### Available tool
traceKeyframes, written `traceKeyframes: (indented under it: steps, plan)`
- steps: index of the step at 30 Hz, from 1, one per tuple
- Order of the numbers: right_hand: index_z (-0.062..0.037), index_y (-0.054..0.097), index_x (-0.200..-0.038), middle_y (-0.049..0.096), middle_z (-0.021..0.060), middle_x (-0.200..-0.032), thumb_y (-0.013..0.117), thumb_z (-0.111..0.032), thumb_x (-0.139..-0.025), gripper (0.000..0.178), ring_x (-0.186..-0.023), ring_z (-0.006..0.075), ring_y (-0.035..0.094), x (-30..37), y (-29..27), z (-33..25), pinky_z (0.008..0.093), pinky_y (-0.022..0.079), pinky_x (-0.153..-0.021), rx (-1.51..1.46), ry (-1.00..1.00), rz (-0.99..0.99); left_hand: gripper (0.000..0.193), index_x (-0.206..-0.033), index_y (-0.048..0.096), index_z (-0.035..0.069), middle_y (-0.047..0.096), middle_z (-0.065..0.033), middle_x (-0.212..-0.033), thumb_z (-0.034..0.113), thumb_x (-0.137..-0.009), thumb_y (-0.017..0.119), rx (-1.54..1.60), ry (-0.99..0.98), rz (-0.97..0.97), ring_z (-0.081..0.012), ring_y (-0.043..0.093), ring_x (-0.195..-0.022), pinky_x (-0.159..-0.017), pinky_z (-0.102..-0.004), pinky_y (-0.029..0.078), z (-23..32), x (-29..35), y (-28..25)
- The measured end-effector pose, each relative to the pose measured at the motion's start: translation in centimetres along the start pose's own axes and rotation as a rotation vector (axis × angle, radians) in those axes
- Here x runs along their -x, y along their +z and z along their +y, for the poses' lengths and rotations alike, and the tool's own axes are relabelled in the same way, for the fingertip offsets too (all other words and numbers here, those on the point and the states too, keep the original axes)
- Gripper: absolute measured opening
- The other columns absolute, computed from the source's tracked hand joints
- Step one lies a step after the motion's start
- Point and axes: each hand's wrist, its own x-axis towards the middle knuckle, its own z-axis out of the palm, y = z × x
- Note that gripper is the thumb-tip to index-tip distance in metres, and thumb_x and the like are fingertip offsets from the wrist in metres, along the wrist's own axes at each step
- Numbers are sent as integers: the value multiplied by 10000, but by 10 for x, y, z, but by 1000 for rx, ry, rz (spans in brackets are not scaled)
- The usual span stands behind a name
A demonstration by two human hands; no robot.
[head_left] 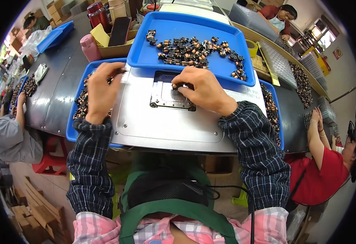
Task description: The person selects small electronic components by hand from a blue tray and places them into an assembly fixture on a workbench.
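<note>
My right hand pinches a small black coil with copper winding above the recessed metal fixture, in the middle of a silver metal plate. Over the plate's left side, my left hand has thumb and fingers closed around a small dark part, too blurred to name surely. A blue tray with many loose copper-wound coils rests behind the fixture. More coils lie in a blue tray under my left hand.
On the right, another blue tray holds coils. A dark phone, a pink bottle and a red thermos stand at the back left. Yellow tape and clear plastic trays are back right. Co-workers sit on both sides.
</note>
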Motion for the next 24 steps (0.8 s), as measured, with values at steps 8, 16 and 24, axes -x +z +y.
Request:
traceKeyframes:
  steps: [8, 16, 24]
  plan:
    - [-4, 627, -841, 590, 113, -803, 597, -37, -692, 155, -747, 256, 572, -5, -2, -2, 319, 461, -667, 50, -16, -84, 235, -942, 595, 3, 580, -115, -868, 20, -707, 596, -22, 100, 17, -214, 569, -812, -738, -295, 446, -4, -24, 8]
    - [-20, 635, -824, 587, 111, -791, 599, -68, -695, 143, -745, 288, 561, -8, 4, -9, 356, 448, -661, 109, -6, -77, 312, -976, 617, 57, 597, -110, -944, 304, -802, 537, -129, 190, -237, -265, 545, -912, -846, -352, 363, 2, -54, 70]
    - [-20, 634, -821, 586, 112, -781, 603, -76, -697, 140, -721, 296, 563, -5, 4, -8, 362, 445, -654, 114, 2, -63, 243, -848, 613, 36, 597, -111, -905, 263, -804, 537, -158, 261, -270, -267, 557, -817, -764, -347, 390, 10, -49, 65]
